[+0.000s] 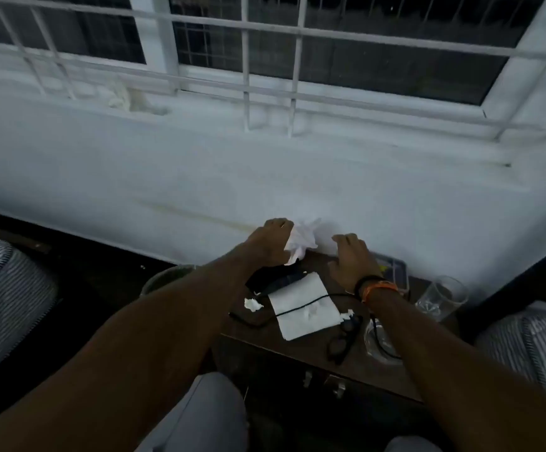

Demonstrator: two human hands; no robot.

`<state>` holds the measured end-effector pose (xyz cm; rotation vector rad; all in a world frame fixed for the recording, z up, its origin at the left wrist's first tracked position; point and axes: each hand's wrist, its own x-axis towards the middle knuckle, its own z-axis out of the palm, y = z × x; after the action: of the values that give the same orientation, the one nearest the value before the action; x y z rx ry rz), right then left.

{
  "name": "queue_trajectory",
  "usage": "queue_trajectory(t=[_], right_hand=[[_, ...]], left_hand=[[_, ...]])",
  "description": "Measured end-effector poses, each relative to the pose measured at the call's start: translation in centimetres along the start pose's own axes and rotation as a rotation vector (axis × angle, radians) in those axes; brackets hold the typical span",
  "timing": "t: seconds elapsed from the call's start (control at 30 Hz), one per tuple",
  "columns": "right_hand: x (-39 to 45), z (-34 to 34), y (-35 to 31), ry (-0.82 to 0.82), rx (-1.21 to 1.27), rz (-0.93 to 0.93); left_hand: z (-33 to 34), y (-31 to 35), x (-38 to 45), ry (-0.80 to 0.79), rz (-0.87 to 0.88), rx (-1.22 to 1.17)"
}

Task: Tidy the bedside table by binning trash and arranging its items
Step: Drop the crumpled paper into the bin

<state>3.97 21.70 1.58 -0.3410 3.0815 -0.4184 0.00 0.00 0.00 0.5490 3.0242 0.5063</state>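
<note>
A round bin [167, 278] stands on the floor left of the bedside table [301, 350]. The left hand [273, 241] grips a crumpled white tissue [301, 239] above the table's far edge. A flat napkin [302, 305] lies under a black cable [301, 305]. The right hand [351, 259] hovers with relaxed fingers, holding nothing. A glass [441, 296] stands at the right.

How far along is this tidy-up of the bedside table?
Early, it seems. Nothing looks done yet. In hand: the left hand grips a crumpled tissue at the table's back edge; the right hand hovers open beside it. Left: a flat napkin, paper scraps, a black cord, glasses and a tumbler lie scattered. A bin stands left.
</note>
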Motion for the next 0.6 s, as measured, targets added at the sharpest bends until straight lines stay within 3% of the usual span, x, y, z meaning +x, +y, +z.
queue_trajectory(t=[0.37, 0.6], right_hand=[[4.5, 4.6, -0.9, 0.100, 0.041, -0.027], [6.8, 6.2, -0.1, 0.140, 0.100, -0.037]], left_hand=[[4.9, -2.0, 3.8, -0.068, -0.307, -0.101], [6.4, -2.2, 5.5, 0.134, -0.426, -0.190]])
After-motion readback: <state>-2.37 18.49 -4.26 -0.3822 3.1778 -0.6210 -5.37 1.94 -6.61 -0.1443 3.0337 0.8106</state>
